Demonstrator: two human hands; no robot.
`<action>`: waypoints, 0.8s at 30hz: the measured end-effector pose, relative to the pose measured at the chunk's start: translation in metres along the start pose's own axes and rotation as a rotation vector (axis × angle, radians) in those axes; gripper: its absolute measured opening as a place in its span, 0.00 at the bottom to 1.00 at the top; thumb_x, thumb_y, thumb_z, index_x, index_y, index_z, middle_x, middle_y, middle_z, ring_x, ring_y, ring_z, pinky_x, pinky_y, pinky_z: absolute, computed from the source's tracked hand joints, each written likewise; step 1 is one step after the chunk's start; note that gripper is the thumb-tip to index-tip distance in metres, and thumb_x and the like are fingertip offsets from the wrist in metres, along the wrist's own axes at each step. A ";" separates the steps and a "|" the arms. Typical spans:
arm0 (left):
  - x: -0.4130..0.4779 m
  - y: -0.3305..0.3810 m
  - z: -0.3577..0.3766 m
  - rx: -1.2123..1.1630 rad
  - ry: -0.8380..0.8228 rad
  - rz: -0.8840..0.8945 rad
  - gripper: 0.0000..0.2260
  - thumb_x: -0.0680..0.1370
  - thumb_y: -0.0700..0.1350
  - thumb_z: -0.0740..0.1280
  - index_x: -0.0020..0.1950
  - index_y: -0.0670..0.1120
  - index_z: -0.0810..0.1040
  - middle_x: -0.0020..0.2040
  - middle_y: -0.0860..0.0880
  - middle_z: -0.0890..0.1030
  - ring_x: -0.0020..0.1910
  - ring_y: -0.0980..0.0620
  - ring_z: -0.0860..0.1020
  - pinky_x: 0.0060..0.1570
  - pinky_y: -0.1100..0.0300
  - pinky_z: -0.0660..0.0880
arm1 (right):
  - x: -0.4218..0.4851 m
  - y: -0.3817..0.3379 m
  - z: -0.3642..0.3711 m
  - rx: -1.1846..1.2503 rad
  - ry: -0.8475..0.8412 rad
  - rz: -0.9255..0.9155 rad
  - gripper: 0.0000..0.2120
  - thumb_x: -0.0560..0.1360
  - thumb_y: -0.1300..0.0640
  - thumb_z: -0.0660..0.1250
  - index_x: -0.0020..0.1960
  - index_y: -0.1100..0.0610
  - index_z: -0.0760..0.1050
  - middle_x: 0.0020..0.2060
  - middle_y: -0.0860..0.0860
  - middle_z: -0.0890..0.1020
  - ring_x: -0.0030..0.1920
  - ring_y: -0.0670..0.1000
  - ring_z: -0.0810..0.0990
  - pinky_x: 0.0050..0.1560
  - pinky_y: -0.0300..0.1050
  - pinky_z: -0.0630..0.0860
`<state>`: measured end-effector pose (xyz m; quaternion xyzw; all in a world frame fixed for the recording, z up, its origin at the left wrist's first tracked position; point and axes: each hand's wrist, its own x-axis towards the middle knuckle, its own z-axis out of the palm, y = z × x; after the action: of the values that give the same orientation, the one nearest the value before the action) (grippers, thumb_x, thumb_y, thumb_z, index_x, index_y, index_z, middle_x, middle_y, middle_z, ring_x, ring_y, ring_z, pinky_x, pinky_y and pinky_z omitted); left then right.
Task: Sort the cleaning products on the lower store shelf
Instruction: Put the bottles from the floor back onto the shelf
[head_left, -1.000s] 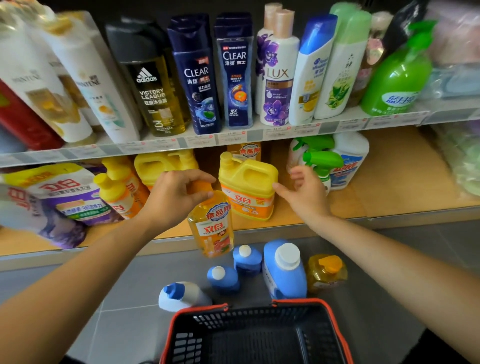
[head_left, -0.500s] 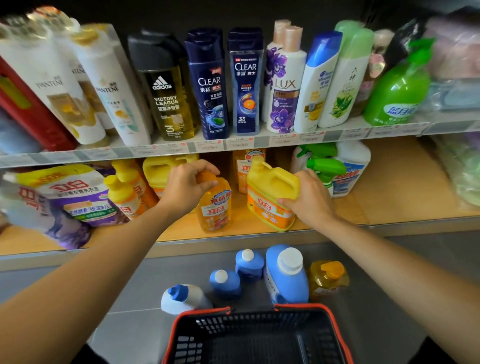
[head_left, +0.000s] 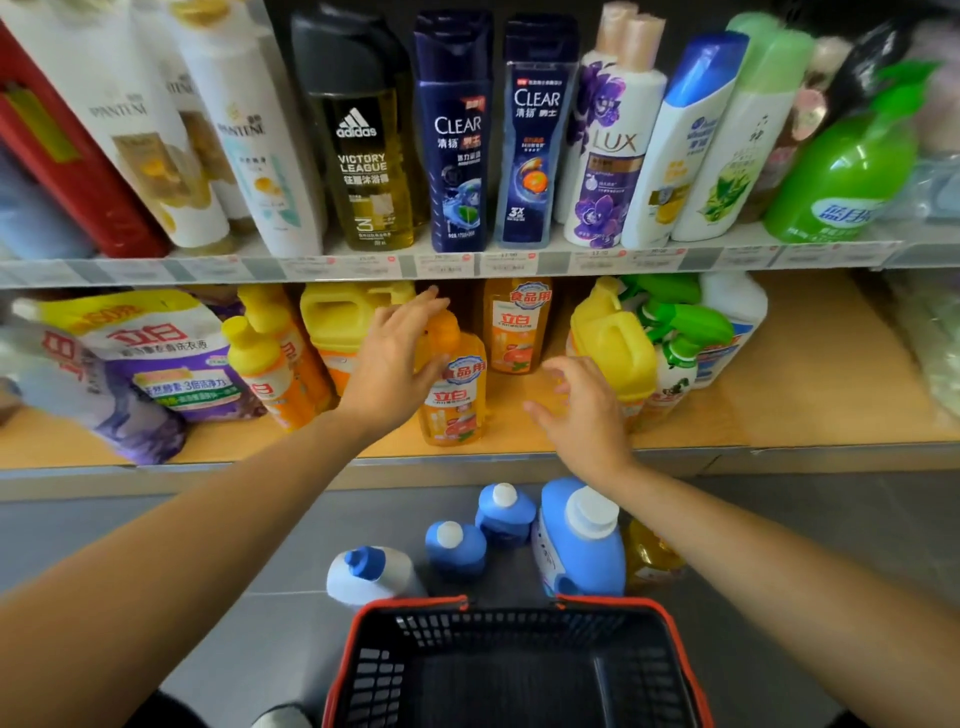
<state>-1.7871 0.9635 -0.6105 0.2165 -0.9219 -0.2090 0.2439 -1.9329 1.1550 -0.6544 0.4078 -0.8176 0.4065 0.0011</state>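
Orange bottle (head_left: 457, 405) stands between spread, empty hands: left hand (head_left: 389, 369) at its cap, right hand (head_left: 582, 415) apart.

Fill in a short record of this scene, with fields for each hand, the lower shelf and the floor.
Left hand: open, fingers spread beside the upright orange dish-soap bottle
Right hand: open, empty, beside the yellow plastic handled jug
Lower shelf: wooden board; both containers stand on it
Floor: blue plastic bottles with white caps; black mesh basket with red rim
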 end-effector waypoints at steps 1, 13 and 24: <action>-0.005 -0.002 0.003 -0.033 0.045 -0.037 0.29 0.77 0.42 0.73 0.76 0.48 0.67 0.75 0.48 0.70 0.71 0.47 0.70 0.66 0.48 0.75 | 0.004 0.004 0.010 0.034 -0.041 0.067 0.25 0.70 0.56 0.79 0.63 0.58 0.76 0.55 0.53 0.79 0.51 0.52 0.78 0.50 0.49 0.77; -0.040 -0.019 0.087 -0.351 0.081 -0.791 0.36 0.65 0.58 0.82 0.66 0.49 0.70 0.64 0.48 0.80 0.63 0.48 0.78 0.57 0.51 0.78 | 0.092 0.044 0.085 0.583 -0.062 0.589 0.37 0.79 0.47 0.68 0.81 0.43 0.52 0.77 0.48 0.66 0.76 0.54 0.65 0.76 0.63 0.63; -0.001 -0.023 0.130 -0.423 0.317 -0.838 0.31 0.67 0.58 0.81 0.65 0.47 0.79 0.58 0.50 0.84 0.56 0.50 0.81 0.57 0.55 0.78 | 0.100 0.050 0.099 0.998 -0.231 0.702 0.34 0.76 0.30 0.61 0.78 0.42 0.63 0.75 0.47 0.70 0.73 0.57 0.70 0.74 0.66 0.63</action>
<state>-1.8493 0.9815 -0.7258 0.5434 -0.6445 -0.4361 0.3148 -2.0002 1.0394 -0.7212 0.1073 -0.6090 0.6694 -0.4117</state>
